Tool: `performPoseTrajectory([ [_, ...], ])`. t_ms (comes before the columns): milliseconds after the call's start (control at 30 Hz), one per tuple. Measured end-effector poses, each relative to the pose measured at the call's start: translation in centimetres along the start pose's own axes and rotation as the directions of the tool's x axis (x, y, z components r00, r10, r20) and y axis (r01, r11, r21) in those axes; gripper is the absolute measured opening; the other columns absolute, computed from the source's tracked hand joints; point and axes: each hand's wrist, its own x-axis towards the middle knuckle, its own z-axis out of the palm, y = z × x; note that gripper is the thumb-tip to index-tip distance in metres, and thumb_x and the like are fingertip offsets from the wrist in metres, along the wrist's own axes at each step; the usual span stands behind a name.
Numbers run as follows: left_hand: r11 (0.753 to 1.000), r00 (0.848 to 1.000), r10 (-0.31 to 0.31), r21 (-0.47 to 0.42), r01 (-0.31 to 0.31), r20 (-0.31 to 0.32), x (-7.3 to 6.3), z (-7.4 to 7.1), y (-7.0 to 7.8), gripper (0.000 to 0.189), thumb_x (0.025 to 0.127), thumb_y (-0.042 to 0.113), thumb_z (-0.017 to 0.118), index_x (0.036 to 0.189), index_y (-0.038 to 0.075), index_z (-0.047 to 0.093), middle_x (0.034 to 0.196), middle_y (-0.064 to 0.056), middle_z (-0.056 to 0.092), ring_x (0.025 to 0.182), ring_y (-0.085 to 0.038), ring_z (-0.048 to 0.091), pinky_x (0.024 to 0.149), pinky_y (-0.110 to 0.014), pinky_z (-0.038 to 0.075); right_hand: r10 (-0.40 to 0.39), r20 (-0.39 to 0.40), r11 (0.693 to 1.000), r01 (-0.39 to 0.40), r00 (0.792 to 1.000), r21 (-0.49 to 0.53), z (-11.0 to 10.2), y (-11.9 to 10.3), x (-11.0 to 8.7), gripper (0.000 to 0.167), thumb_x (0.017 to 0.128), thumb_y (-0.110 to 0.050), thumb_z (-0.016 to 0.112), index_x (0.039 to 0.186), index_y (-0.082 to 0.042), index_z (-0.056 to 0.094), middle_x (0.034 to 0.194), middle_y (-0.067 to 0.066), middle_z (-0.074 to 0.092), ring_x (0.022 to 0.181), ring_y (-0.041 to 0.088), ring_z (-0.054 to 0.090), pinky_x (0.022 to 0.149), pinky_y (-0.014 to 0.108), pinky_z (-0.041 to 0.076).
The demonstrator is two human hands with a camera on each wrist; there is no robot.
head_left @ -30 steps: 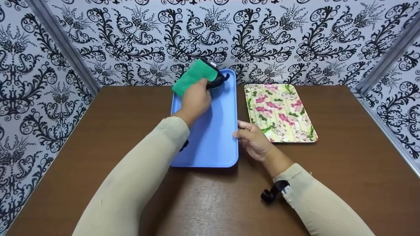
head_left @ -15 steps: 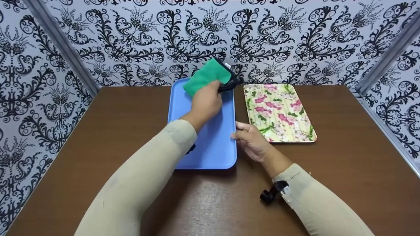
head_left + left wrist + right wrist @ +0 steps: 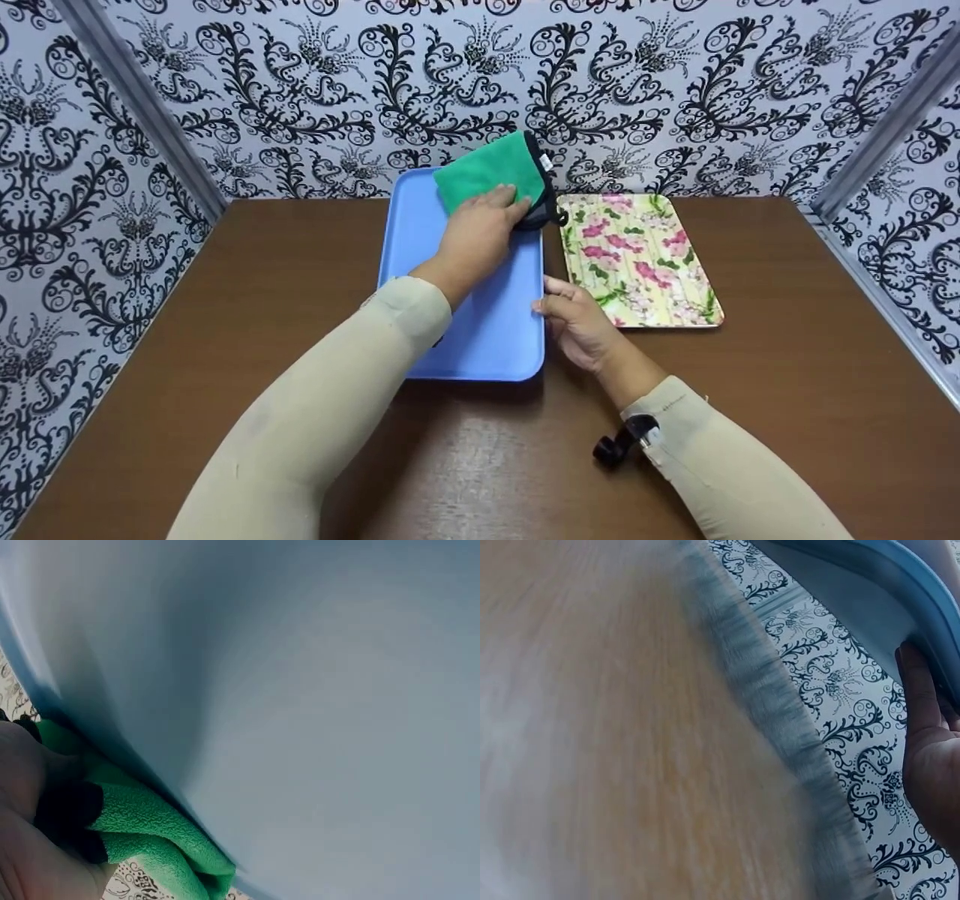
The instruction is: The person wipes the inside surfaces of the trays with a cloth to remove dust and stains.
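My left hand [image 3: 480, 231] holds a folded green cloth [image 3: 495, 171] with black trim against the far right part of a blue tray [image 3: 495, 337]. In the left wrist view the bunched cloth [image 3: 161, 840] lies along the tray's rim, beside the palm. My right hand [image 3: 581, 322] grips the tray's right edge, thumb on top. Its fingers [image 3: 919, 686] reach under the tray in the right wrist view, and the tray is held up off the table. Most of the left fingertips are hidden by the cloth.
A floral tray [image 3: 637, 259] with pink blossoms lies on the brown table [image 3: 787, 375], just right of the blue tray. Patterned wall panels [image 3: 330, 90] stand behind and at both sides. A small black camera [image 3: 619, 446] is strapped to the right wrist.
My left hand has slid the cloth rightward across the tray's far end, from its left side to beyond its right edge. The blue tray shifts only slightly; my right hand keeps its grip.
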Motion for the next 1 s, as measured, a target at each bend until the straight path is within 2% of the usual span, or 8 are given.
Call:
performPoseTrajectory([
  [100, 0.998, 1.000, 0.019, 0.059, -0.020, 0.016, -0.1, 0.0, -0.2, 0.056, 0.102, 0.000, 0.049, 0.155, 0.019, 0.049, 0.164, -0.010, 0.042, 0.155, -0.026, 0.038, 0.128, -0.047, 0.030, 0.009, -0.003, 1.000, -0.009, 1.000, 0.022, 0.0, 0.1, 0.0, 0.063, 0.092, 0.005, 0.049, 0.152, 0.014, 0.034, 0.105, 0.001, 0.075, 0.092, 0.013, 0.073, 0.085, 0.027, 0.060],
  [467, 0.984, 0.999, 0.035, 0.173, -0.038, 0.025, -0.2, 0.1, -1.0, 0.050, 0.106, 0.006, 0.045, 0.155, 0.019, 0.050, 0.164, -0.010, 0.044, 0.154, -0.027, 0.039, 0.127, -0.047, 0.031, 0.019, -0.011, 0.999, -0.019, 1.000, 0.049, -0.2, 0.3, 0.0, 0.062, 0.094, 0.004, 0.049, 0.153, 0.012, 0.034, 0.104, 0.001, 0.076, 0.091, 0.013, 0.074, 0.084, 0.027, 0.060],
  [667, 0.983, 0.999, 0.001, 0.181, -0.007, 0.035, -0.4, -0.2, -1.7, 0.051, 0.108, 0.007, 0.044, 0.157, 0.019, 0.046, 0.165, -0.010, 0.041, 0.155, -0.027, 0.037, 0.128, -0.046, 0.028, 0.020, -0.021, 0.999, -0.019, 1.000, 0.049, -0.1, 0.3, 0.0, 0.065, 0.093, 0.004, 0.049, 0.155, 0.012, 0.032, 0.102, 0.001, 0.076, 0.090, 0.013, 0.074, 0.083, 0.027, 0.060],
  [1000, 0.980, 0.995, -0.065, 0.195, 0.049, 0.075, -0.2, 0.0, -3.6, 0.054, 0.108, 0.005, 0.041, 0.160, 0.020, 0.040, 0.168, -0.011, 0.036, 0.158, -0.028, 0.032, 0.129, -0.047, 0.026, 0.024, -0.025, 0.998, -0.022, 0.999, 0.063, 0.0, 0.3, -0.1, 0.066, 0.093, 0.003, 0.050, 0.156, 0.011, 0.030, 0.100, 0.000, 0.077, 0.088, 0.012, 0.074, 0.081, 0.026, 0.060],
])
